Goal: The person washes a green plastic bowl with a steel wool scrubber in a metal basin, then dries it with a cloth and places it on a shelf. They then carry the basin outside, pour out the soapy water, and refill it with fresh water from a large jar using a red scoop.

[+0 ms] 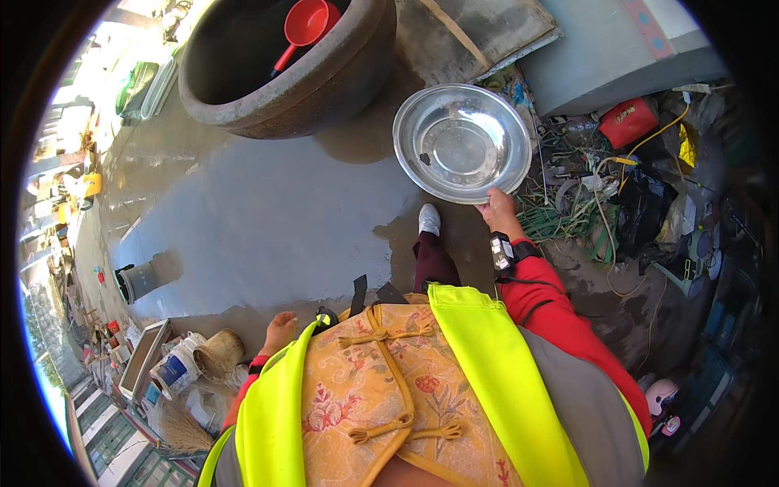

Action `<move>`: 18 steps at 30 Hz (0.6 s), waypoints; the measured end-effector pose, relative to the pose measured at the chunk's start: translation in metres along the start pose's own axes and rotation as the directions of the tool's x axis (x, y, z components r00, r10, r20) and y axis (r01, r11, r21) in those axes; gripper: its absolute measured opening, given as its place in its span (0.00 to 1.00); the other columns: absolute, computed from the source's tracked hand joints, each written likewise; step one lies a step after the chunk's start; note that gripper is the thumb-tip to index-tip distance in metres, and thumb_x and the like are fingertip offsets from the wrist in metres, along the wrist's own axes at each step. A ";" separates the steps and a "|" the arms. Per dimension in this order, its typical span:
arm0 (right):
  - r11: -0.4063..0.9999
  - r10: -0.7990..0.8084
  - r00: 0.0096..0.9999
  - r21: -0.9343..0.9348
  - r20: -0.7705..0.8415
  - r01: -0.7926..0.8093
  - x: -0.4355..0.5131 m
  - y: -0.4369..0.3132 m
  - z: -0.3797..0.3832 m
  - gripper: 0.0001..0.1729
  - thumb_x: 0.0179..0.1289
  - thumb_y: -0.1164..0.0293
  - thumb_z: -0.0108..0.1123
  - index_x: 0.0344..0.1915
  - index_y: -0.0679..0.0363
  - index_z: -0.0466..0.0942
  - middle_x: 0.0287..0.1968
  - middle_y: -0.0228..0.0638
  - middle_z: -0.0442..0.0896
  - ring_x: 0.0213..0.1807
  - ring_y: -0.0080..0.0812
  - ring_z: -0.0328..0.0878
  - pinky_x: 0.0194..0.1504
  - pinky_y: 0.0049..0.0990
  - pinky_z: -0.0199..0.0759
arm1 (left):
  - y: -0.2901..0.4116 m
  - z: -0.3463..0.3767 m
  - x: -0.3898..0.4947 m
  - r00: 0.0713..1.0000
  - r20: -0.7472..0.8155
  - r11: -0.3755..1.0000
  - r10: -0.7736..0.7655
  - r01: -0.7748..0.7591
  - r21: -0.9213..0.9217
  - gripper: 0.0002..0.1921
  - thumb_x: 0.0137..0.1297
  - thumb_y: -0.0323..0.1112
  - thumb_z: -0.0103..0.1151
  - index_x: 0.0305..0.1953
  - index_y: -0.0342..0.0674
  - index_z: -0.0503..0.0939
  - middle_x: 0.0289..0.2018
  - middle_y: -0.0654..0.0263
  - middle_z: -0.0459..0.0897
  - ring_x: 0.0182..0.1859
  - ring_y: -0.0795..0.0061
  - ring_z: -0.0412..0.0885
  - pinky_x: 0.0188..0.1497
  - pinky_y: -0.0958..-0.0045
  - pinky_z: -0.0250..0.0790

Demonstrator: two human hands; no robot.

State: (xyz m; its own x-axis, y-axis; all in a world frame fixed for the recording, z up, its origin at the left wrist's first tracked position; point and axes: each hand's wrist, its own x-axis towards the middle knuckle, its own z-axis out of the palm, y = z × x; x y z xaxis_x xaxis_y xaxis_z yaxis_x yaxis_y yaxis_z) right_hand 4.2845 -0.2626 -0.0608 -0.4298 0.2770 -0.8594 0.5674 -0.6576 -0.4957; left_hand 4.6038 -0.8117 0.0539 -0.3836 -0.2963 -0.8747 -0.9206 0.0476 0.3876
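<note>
My right hand (499, 210) grips the near rim of a shiny stainless steel basin (459, 146), held out to the front right. A little water and a small dark scrap lie in the bottom of it. Down by my left side, my left hand (281, 332) hangs with loosely bent fingers and nothing visible in it. Ahead stands a large brown earthenware vat (316, 103) with a thick rim. A red plastic dipper (307, 24) rests inside the vat's mouth, and the vat's interior is too dark to read.
Wet concrete floor (274, 213) spreads ahead. Litter, green stalks (554, 216) and a black plastic bag (645, 207) lie at right. A grey bucket (135, 283) lies to the left. White pails (179, 365) and a straw broom (179, 426) stand at lower left.
</note>
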 end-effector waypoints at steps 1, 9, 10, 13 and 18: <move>1.000 0.005 1.000 -0.001 0.007 -0.005 0.014 0.001 0.016 0.23 0.55 0.81 0.49 0.54 0.65 0.67 0.52 0.47 0.74 0.50 0.52 0.75 0.48 0.59 0.72 | 0.018 0.004 -0.004 0.993 -0.011 0.991 -0.119 0.118 -0.064 0.15 0.63 0.32 0.58 0.49 0.34 0.74 0.43 0.66 0.80 0.44 0.78 0.78 0.48 0.76 0.69; 0.996 0.092 0.992 0.001 -0.085 -0.092 0.084 0.030 0.061 0.22 0.55 0.79 0.55 0.53 0.62 0.69 0.50 0.43 0.75 0.49 0.48 0.75 0.46 0.55 0.73 | 0.239 0.016 -0.022 0.941 -0.152 0.934 0.304 -0.325 -0.145 0.11 0.67 0.30 0.55 0.49 0.40 0.74 0.47 0.67 0.79 0.47 0.73 0.79 0.49 0.75 0.68; 0.992 0.116 0.983 -0.024 -0.145 -0.120 0.086 0.034 0.063 0.23 0.57 0.77 0.55 0.54 0.61 0.68 0.52 0.44 0.73 0.52 0.48 0.74 0.47 0.56 0.73 | 0.277 0.012 -0.017 0.896 -0.163 0.886 0.414 -0.437 -0.156 0.10 0.68 0.32 0.54 0.49 0.41 0.75 0.49 0.67 0.80 0.48 0.72 0.80 0.51 0.74 0.69; 0.971 0.195 0.948 -0.085 -0.254 -0.222 0.084 0.040 0.057 0.26 0.62 0.66 0.57 0.59 0.60 0.66 0.57 0.45 0.70 0.56 0.49 0.70 0.53 0.54 0.69 | 0.391 -0.007 0.010 0.727 -0.140 0.732 0.672 -0.681 -0.022 0.11 0.67 0.28 0.53 0.50 0.38 0.75 0.50 0.64 0.79 0.51 0.71 0.77 0.57 0.72 0.66; 0.933 0.246 0.958 -0.233 -0.149 -0.276 0.081 0.038 0.040 0.34 0.64 0.53 0.53 0.65 0.53 0.57 0.59 0.45 0.65 0.61 0.48 0.62 0.60 0.50 0.59 | 0.564 -0.041 0.119 0.402 0.093 0.328 0.911 -0.842 0.428 0.09 0.65 0.24 0.53 0.44 0.35 0.80 0.46 0.66 0.80 0.47 0.80 0.77 0.50 0.78 0.69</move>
State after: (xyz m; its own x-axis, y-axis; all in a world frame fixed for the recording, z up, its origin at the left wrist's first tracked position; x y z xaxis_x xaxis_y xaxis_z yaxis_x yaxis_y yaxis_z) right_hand 4.2433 -0.2927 -0.1440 -0.1675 0.2079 -0.9637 0.8111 -0.5265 -0.2546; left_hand 4.0420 -0.8592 0.1800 -0.9996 0.0128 -0.0260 -0.0107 0.6732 0.7394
